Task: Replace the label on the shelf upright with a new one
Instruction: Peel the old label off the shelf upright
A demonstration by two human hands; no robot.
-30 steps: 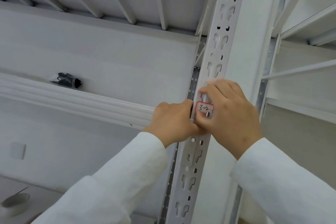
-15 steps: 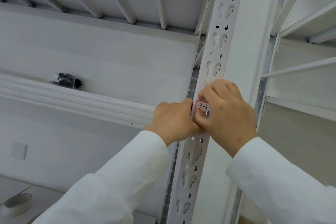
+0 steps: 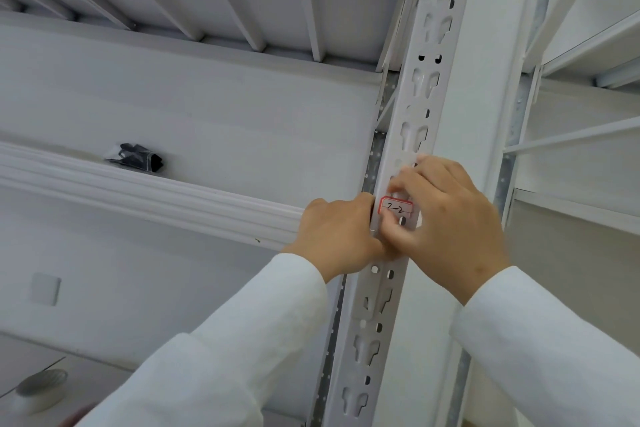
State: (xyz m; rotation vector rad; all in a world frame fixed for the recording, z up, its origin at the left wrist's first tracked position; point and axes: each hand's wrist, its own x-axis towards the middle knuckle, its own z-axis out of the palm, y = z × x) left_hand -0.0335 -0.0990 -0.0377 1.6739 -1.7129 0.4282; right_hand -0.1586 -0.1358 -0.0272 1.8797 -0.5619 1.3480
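A red-bordered label (image 3: 396, 208) with blurred handwriting, perhaps "2-2", sits on the perforated white shelf upright (image 3: 412, 114). The left hand (image 3: 341, 234) curls its grip round the upright's left edge beside the label. The right hand (image 3: 450, 218) pinches the label's edges between fingers and thumb. A black bagged item (image 3: 136, 158) lies on the shelf beam (image 3: 145, 194).

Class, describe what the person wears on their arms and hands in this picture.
Both arms are in long white sleeves reaching the wrists: left sleeve, right sleeve. The left hand and right hand are bare, with no gloves, rings or watch visible.
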